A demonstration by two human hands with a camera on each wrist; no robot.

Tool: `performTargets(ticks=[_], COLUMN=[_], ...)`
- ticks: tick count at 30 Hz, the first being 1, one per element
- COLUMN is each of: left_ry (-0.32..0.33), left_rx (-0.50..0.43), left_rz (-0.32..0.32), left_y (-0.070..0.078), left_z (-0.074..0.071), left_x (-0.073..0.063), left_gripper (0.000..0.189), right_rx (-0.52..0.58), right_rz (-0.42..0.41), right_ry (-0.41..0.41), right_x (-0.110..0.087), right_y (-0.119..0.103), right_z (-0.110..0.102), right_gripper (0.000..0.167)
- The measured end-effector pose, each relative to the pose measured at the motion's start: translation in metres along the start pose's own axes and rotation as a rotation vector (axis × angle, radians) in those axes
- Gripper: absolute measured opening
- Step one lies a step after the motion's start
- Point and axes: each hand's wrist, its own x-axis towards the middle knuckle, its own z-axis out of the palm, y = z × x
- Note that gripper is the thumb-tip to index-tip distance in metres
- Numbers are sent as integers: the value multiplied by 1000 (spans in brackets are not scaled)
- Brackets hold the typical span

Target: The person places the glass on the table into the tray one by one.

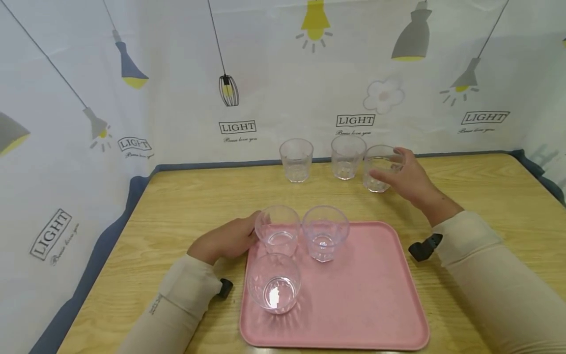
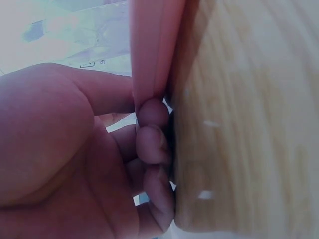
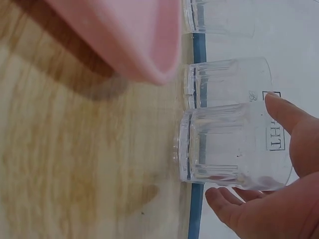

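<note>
In the head view my right hand (image 1: pixel 413 182) is round a clear faceted plastic cup (image 1: pixel 376 183) at the back right. The right wrist view has the thumb on one side of that cup (image 3: pixel 224 144) and the fingers along the other. Its rim end sits inside the grasp and its base shows. My left hand (image 1: pixel 230 238) is at the left edge of a pink tray (image 1: pixel 362 295). Close up, its thumb and curled fingertips (image 2: pixel 153 144) pinch the tray rim (image 2: pixel 154 55). Three clear cups stand on the tray: back left (image 1: pixel 277 233), back middle (image 1: pixel 325 236) and front left (image 1: pixel 275 287).
Two more clear cups, one at the back middle (image 1: pixel 296 162) and one just left of the gripped cup (image 1: pixel 347 160), stand upright near the table's far edge. A white curtain printed with lamps (image 1: pixel 274 73) hangs behind the wooden table (image 1: pixel 199 191).
</note>
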Motion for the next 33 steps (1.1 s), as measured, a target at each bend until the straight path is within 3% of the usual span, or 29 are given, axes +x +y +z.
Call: performTargets(ticks=[10,21,33], left_ry=[4,-9,10], left_rx=[-11,-1,-9], left_rz=[-20,-15,-24], left_y=[1,1,-1], left_z=[0,-2,2], left_x=[1,2,2], left_gripper=[40,36,36], right_rx=[58,45,51], right_rz=[-74,-107,-172], right_ry=[89,55,33], right_x=[-10,-48,-90], right_y=[-6,-29,-28], right_z=[2,6,8], right_gripper=[111,106,96])
